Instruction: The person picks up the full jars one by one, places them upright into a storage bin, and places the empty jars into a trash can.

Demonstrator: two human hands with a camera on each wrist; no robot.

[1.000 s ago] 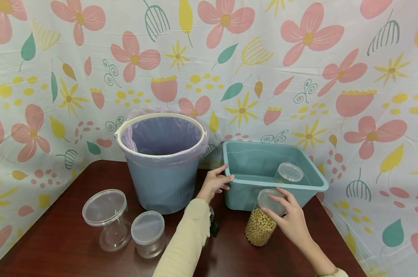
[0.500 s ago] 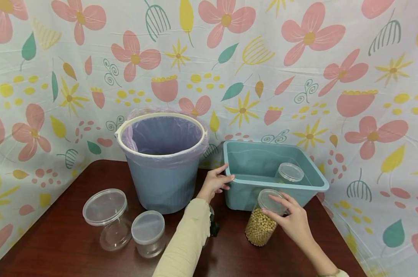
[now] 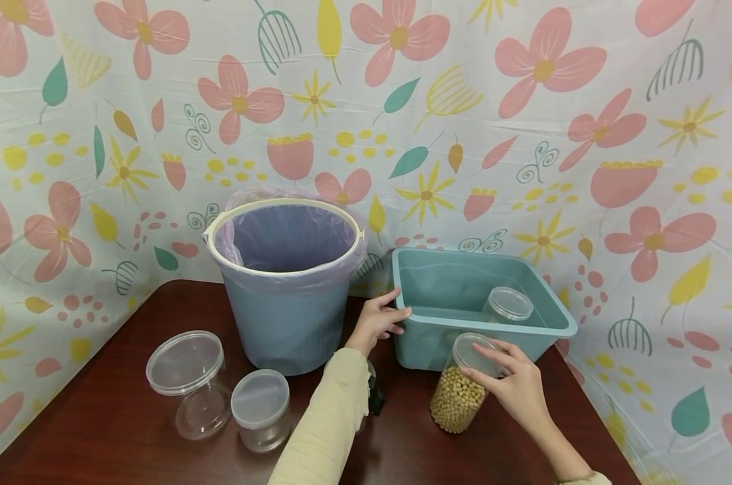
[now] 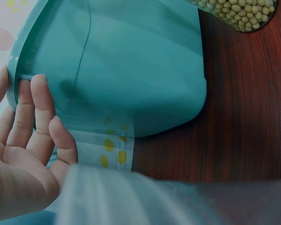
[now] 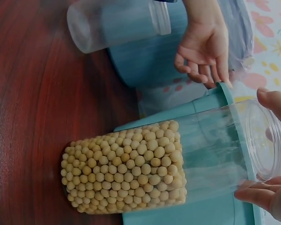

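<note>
A clear jar (image 3: pixel 458 394) of soybean-like beans, filled a little over halfway, stands at the front of a teal basin (image 3: pixel 414 343). Around its lid my right hand (image 3: pixel 514 384) is curled, thumb on one side and fingers on the other, as the right wrist view also shows. My left hand (image 3: pixel 374 322) holds the basin's near left corner. In the left wrist view its fingers (image 4: pixel 41 93) reach under the rim and the thumb lies at the outer edge. Inside the basin sits another clear lidded jar (image 3: pixel 508 306), its lower part hidden by the front wall.
At the back left stands a blue bucket (image 3: pixel 287 323) with a purple bag liner and a cream ring. Two clear lidded jars, a tall one (image 3: pixel 190 377) and a short one (image 3: pixel 261 411), stand before it. Another clear jar (image 5: pixel 117 23) is mostly hidden behind my left forearm.
My right fingers have closed in a little on the lid of the bean jar. The left hand and the basin have stayed in place.
</note>
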